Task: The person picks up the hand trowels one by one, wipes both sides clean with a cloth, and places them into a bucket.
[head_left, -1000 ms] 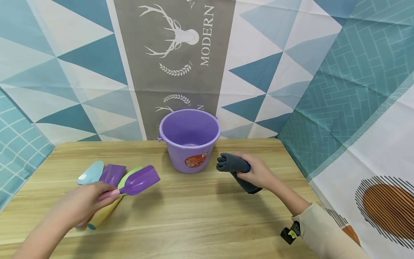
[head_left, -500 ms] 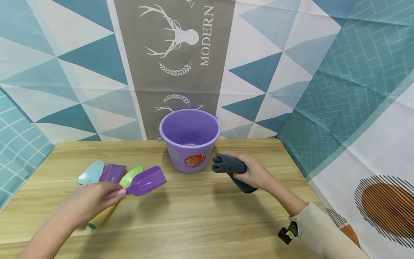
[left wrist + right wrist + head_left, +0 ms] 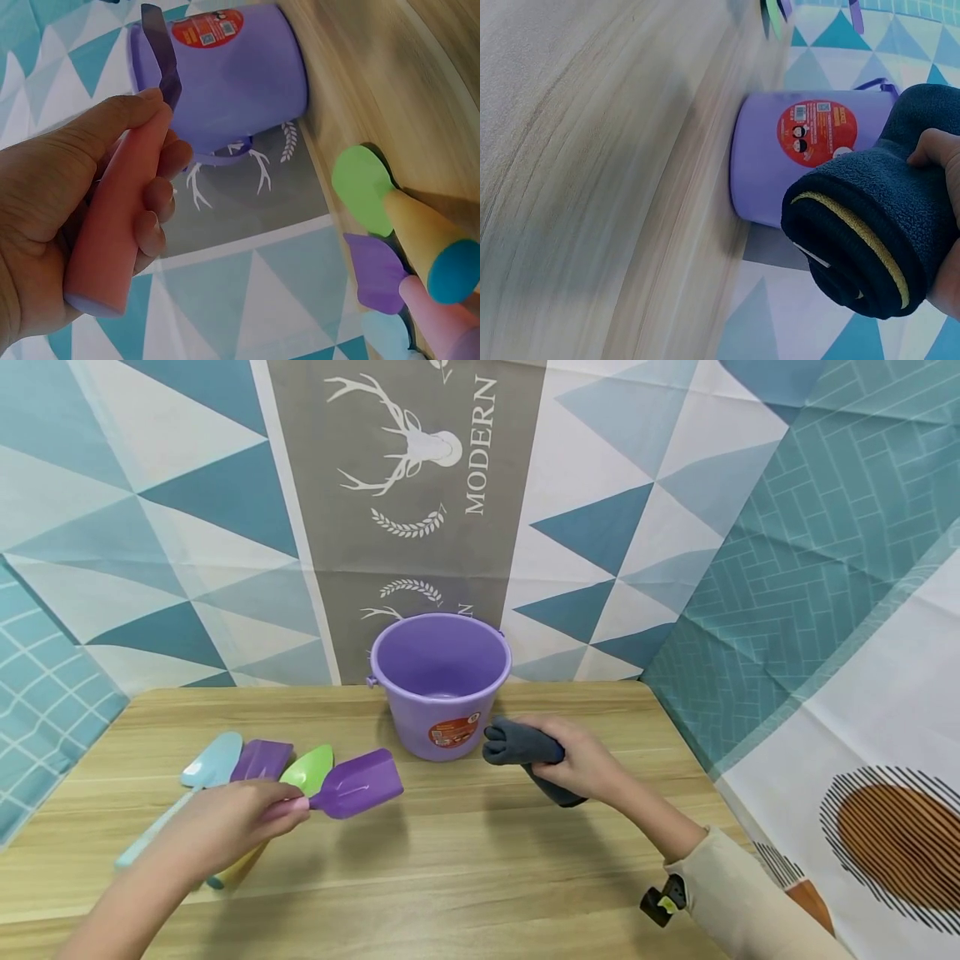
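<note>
My left hand (image 3: 238,827) grips the pink handle (image 3: 124,214) of a toy shovel whose flat purple blade (image 3: 360,785) points right, held above the table. In the left wrist view the fingers wrap the handle, thumb near the blade. My right hand (image 3: 573,756) holds a folded dark blue-grey towel (image 3: 521,743) just in front and right of the purple bucket (image 3: 442,693). Seen from the right wrist, the towel (image 3: 870,202) is a thick roll with a yellow stripe at its edge. The bucket stands upright at the table's back, its visible inside bare.
Several more toy shovels lie at the left: a light blue one (image 3: 213,760), a purple one (image 3: 261,760) and a green one (image 3: 311,768) with a yellow handle (image 3: 427,240), partly behind my left hand. A patterned cloth backdrop (image 3: 600,527) rises behind the wooden table (image 3: 480,877).
My left hand has moved right with the purple shovel, uncovering more of the green and light blue ones. My right hand has drifted slightly left with the towel, nearer the bucket.
</note>
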Motion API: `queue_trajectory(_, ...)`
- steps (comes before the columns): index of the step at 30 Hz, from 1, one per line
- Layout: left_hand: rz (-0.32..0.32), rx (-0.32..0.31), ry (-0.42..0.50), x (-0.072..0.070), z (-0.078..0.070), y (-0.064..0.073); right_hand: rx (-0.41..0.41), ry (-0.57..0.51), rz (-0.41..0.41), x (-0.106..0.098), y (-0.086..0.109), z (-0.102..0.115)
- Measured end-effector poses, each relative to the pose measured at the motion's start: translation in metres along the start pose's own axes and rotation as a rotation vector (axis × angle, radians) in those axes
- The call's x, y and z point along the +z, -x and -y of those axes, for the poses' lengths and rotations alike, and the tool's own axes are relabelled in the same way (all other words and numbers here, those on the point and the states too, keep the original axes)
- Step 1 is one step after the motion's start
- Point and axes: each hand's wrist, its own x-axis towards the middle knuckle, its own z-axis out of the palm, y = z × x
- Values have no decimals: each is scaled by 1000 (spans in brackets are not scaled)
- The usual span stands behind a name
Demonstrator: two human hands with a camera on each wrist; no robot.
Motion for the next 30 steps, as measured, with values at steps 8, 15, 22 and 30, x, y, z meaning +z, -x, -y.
queue_trajectory(8,-27,30,-13,2,-8,-6,-53,32,-24,2,-1,2)
queue_trajectory(15,-67,42,-35,3,-14,-9,-74,46,-30,3,-4,6)
queue_trajectory(22,-22,37,-8,3,-18,-13,-73,59,-27,5,-7,9)
queue_trajectory(30,-30,62,-3,5,-25,-19,-87,74,-26,7,-11,14)
